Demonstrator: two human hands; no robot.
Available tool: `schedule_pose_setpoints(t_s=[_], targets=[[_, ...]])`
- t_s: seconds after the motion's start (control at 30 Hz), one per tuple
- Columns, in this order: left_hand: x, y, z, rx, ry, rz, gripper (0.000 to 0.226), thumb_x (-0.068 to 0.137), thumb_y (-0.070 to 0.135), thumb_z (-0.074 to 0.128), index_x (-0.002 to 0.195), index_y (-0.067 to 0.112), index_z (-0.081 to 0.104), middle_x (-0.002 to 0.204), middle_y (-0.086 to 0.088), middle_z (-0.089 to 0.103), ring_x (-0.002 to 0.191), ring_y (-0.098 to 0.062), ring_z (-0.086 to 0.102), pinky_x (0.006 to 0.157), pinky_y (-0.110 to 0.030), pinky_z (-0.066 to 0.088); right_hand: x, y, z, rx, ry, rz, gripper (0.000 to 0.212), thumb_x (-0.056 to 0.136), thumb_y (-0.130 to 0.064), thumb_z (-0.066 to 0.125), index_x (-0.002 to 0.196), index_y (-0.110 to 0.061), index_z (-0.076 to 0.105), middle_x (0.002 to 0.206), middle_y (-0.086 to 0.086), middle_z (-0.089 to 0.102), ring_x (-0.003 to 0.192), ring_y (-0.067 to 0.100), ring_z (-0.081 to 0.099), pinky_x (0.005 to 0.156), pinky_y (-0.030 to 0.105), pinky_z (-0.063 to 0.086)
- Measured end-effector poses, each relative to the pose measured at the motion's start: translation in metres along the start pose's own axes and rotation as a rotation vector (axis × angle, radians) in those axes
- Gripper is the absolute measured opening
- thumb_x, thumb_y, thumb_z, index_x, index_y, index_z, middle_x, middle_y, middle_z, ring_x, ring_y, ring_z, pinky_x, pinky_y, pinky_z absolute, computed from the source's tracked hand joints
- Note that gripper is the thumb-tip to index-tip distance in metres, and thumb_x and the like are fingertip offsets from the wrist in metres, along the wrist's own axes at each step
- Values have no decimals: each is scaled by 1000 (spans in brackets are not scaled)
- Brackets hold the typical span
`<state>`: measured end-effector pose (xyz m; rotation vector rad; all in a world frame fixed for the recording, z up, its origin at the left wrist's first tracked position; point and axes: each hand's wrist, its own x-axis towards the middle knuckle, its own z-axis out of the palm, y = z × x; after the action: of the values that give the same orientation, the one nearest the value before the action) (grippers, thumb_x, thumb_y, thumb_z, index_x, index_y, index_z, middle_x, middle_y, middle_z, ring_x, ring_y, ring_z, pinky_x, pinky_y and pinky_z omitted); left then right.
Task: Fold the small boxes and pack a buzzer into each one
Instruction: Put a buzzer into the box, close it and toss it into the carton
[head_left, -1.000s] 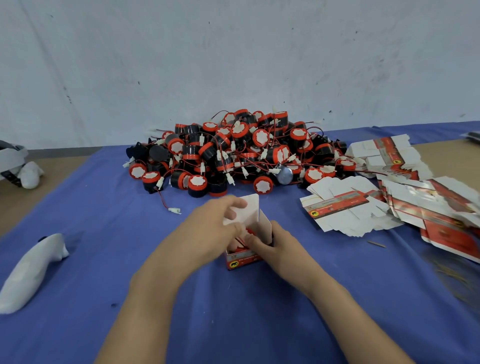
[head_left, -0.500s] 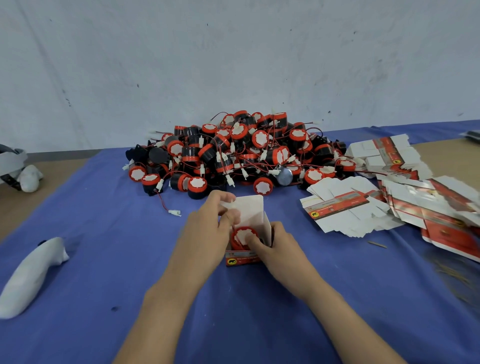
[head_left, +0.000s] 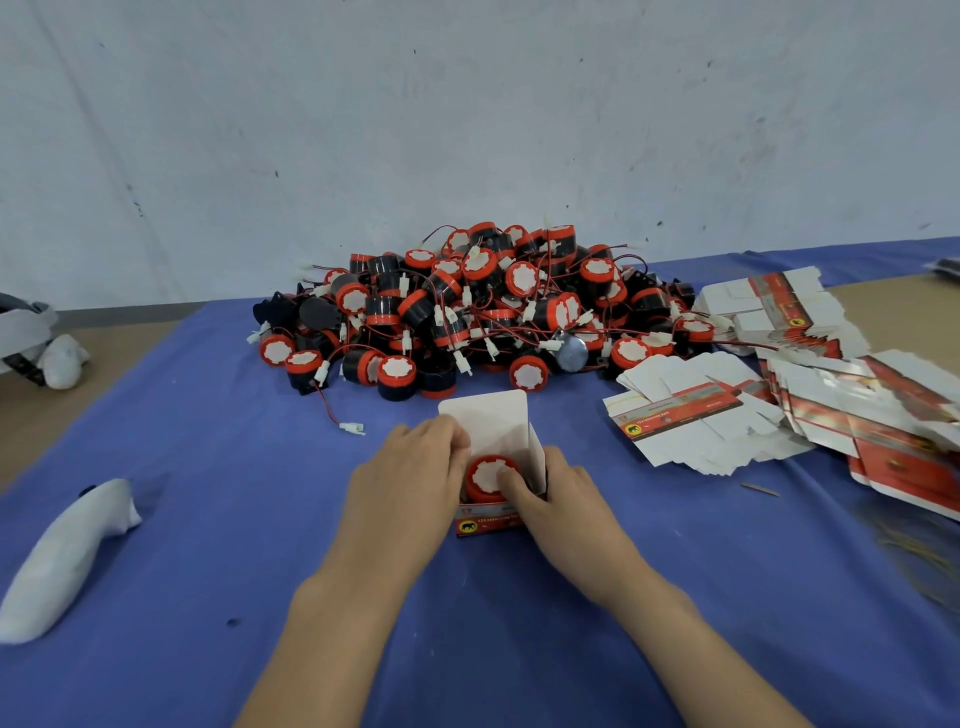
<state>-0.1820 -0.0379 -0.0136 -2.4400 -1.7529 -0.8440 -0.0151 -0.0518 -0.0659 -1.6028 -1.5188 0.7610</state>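
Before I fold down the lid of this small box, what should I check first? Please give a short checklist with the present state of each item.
1. Buzzer sits in the small box, red face up: ok.
2. Buzzer pushed fully down: cannot tell; the right hand presses on it.
3. Buzzer wire tucked inside: cannot tell, hidden.
4. Lid flap stands up, uncovered: ok.
5. Left hand grips the box's left side: ok.
6. Right hand out of the lid's path: not ok.
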Motion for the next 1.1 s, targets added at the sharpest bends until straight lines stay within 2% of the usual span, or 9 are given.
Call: schedule_pose_setpoints(t_s=[0.07, 0.3, 0.43, 0.5, 0.63, 0.73, 0.83, 0.93, 1.1], targets=[[-1, 0, 4, 75, -21, 8, 16, 104, 34, 41, 104, 29, 57, 104, 16, 55, 102, -9, 46, 61, -23, 44, -1, -1, 0, 1, -4, -11, 29, 97, -58, 48, 116, -36, 51, 104, -17, 58, 107, 10, 53, 90, 38, 52], [-5, 6, 20, 386, -98, -40, 24, 96, 22, 45, 110, 23, 65, 154, -7, 23, 133, -23, 33, 92, -31, 39, -3, -3, 1, -2, 8, -25, 30, 97, -56, 49, 117, -34, 52, 106, -17, 60, 110, 13, 54, 92, 40, 52], [-2, 9, 16, 356, -137, -103, 32, 99, 30, 37, 107, 24, 67, 156, -3, 27, 129, -21, 40, 90, -34, 41, -4, -5, 1, -31, 23, -53, 30, 98, -56, 47, 117, -34, 52, 104, -18, 60, 107, 13, 53, 91, 39, 51], [-1, 10, 15, 252, -130, -91, 33, 99, 33, 36, 107, 26, 67, 151, 3, 32, 122, -19, 46, 83, -33, 45, -5, -5, 0, -32, 22, -57, 32, 98, -57, 46, 118, -33, 52, 105, -18, 60, 107, 13, 51, 92, 39, 51], [1, 10, 2, -516, 155, -192, 20, 101, 30, 43, 108, 40, 58, 114, 25, 57, 92, -2, 62, 74, -32, 54, -7, -8, -3, -52, 12, -57, 35, 98, -59, 45, 117, -30, 53, 108, -15, 62, 108, 13, 53, 91, 40, 51], [3, 4, -6, -847, 177, -341, 27, 104, 18, 39, 104, 38, 56, 105, 18, 68, 92, -4, 65, 74, -30, 54, -8, -8, -5, -33, -33, -48, 42, 94, -68, 42, 121, -37, 52, 113, -18, 62, 113, 10, 52, 94, 38, 50], [-1, -2, -1, -973, 15, -492, 25, 106, 12, 37, 112, 26, 58, 108, 1, 70, 91, -12, 67, 69, -27, 54, -9, -7, -11, 199, -104, 6, 59, 86, -86, 25, 125, -51, 52, 121, -27, 61, 120, 0, 49, 100, 29, 42], [-6, -3, 4, -996, -121, -516, 22, 106, 17, 42, 116, 22, 61, 104, 0, 71, 87, -7, 70, 69, -26, 59, -3, -2, -19, 356, -75, 69, 61, 97, -73, 23, 143, -44, 49, 137, -31, 51, 128, -8, 44, 104, 17, 30], [-5, -7, 10, -954, -211, -479, 25, 103, 32, 50, 124, 25, 59, 118, -1, 67, 109, -16, 63, 79, -27, 55, 2, 2, -21, 269, -97, 39, 26, 106, -54, 34, 111, -46, 58, 104, -39, 64, 102, -20, 56, 75, 0, 42]])
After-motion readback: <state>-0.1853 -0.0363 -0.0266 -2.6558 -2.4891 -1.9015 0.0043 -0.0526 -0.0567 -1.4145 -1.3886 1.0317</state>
